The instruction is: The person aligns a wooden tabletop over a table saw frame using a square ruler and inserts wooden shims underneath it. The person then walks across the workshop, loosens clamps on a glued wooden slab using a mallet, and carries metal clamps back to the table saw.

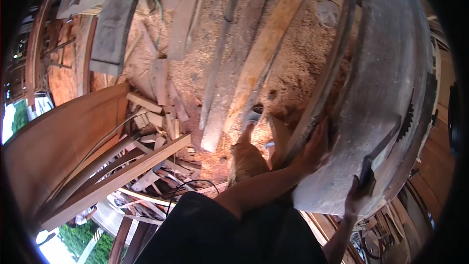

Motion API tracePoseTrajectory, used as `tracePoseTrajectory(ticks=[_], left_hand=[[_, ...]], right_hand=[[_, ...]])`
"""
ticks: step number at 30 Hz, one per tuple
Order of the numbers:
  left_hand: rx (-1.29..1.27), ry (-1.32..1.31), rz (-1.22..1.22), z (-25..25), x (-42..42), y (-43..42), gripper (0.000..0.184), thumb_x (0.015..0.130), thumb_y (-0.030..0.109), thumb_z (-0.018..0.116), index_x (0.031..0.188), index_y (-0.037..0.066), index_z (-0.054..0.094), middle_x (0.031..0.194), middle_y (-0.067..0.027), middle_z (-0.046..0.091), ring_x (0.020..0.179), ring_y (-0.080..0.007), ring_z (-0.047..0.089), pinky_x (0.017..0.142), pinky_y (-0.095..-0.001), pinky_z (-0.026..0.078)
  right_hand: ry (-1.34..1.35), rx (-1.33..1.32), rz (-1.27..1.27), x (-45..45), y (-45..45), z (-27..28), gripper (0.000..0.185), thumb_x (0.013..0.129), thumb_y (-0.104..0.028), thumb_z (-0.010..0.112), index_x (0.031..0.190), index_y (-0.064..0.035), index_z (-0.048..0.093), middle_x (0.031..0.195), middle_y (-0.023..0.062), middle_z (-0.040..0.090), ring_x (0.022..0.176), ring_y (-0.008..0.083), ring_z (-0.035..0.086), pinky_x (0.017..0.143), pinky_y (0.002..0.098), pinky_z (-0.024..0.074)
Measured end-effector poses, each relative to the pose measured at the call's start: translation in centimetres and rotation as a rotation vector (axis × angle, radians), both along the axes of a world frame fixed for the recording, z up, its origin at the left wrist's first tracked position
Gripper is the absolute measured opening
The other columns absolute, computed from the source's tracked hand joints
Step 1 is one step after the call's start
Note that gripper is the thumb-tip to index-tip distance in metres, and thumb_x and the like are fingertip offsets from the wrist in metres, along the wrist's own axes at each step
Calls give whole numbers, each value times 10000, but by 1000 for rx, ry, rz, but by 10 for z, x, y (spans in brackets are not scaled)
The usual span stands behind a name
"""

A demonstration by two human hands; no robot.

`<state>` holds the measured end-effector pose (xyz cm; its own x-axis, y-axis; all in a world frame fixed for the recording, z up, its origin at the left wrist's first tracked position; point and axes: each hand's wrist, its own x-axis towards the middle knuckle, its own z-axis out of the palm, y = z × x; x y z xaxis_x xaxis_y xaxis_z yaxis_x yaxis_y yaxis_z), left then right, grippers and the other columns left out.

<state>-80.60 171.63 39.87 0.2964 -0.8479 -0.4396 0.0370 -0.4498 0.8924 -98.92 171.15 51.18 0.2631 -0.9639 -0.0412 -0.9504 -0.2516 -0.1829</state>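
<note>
Boards [273, 39]: no readable text; no numbers;
Counter [386, 44]: no readable label; no brand;
Blade [406, 124]: no readable marking;
Shirt [229, 237]: no readable print; no readable signs elsewhere

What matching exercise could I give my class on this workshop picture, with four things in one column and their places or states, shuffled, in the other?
Things
1. Toothed saw blade
2. Right hand
3. Left hand
4. Wood scraps

Places or states
A. At the long edge nearer the picture's middle of the grey table
B. Jumbled beside the big brown panel
C. Showing at the grey table's surface
D. Closed round a dark-handled tool

Right pairs: 1-C, 2-D, 3-A, 4-B
</note>
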Motion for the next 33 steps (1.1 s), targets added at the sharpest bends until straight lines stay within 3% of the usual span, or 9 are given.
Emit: tracePoseTrajectory(ticks=[7, 12, 14, 21, 25, 26, 28, 30, 33], left_hand=[[-191, -56, 262, -17, -13, 6, 550, 1021, 359, 400, 1385, -48, 342, 1301, -312, 447, 1165, -488, 470, 989, -493, 402], [-65, -94, 18, -14, -19, 15, 539, 1044, 421, 312, 1338, -4, 464, 1321, -266, 472, 1221, -380, 460, 1040, -427, 349], [-175, -44, -6, -47, -27, 10, 533, 1042, 457, 312, 1187, 4, 553, 1124, -215, 577, 1036, -321, 564, 926, -425, 410], [-66, -363, 12, -28, -28, 4, 647, 992, 510, 446, 1279, -66, 503, 1287, -256, 551, 1193, -376, 529, 1009, -418, 391], [-65, -474, -114, -50, -16, 9, 797, 951, 620, 428, 1313, -86, 493, 1373, -267, 493, 1247, -396, 485, 1052, -410, 355], [-66, -472, -106, -59, -14, 15, 792, 950, 614, 438, 1343, -71, 478, 1402, -241, 481, 1270, -381, 475, 1066, -394, 353], [-25, -505, -130, -53, -24, 40, 763, 964, 586, 438, 1381, -53, 451, 1410, -210, 488, 1276, -334, 484, 1055, -357, 363], [-36, -621, -187, -62, -15, 54, 753, 969, 574, 439, 1380, -57, 445, 1413, -216, 481, 1252, -342, 505, 1037, -367, 383], [-201, -891, -233, -37, -43, 81, 727, 965, 449, 546, 1381, -120, 367, 1376, -314, 458, 1207, -391, 522, 1045, -395, 403]], right_hand=[[-102, -85, 40, 1, 30, -59, 426, 871, -171, 704, 1240, -14, 558, 1131, 202, 585, 1033, 398, 571, 875, 461, 488], [-390, -56, -292, -32, 79, -51, 351, 867, -34, 673, 1206, -20, 583, 1167, 136, 604, 1056, 269, 584, 884, 360, 479], [-296, -171, -340, -67, 109, -50, 341, 867, -58, 686, 1195, -46, 591, 1150, 124, 607, 995, 236, 593, 839, 347, 484], [-330, -372, -991, -213, 285, -109, 234, 883, -118, 667, 1086, -12, 620, 953, 144, 610, 797, 266, 600, 686, 379, 498], [-237, 445, -1186, -281, 463, -240, 366, 958, -377, 500, 1093, -75, 659, 983, 198, 671, 923, 354, 654, 784, 486, 513], [128, 657, -608, -299, 532, -306, 397, 951, -419, 476, 1138, -117, 654, 1077, 194, 667, 1029, 364, 631, 884, 497, 487], [-299, 920, -1261, -280, 604, -316, 432, 902, -468, 544, 1161, -137, 643, 1160, 177, 653, 1108, 359, 603, 942, 477, 470], [-93, 735, -757, -267, 651, -326, 292, 848, -359, 660, 995, -110, 703, 908, 137, 710, 886, 307, 680, 773, 383, 533], [-568, 839, -1532, -255, 653, -339, 355, 806, -411, 709, 1001, -115, 705, 896, 149, 717, 890, 316, 689, 765, 391, 538]])
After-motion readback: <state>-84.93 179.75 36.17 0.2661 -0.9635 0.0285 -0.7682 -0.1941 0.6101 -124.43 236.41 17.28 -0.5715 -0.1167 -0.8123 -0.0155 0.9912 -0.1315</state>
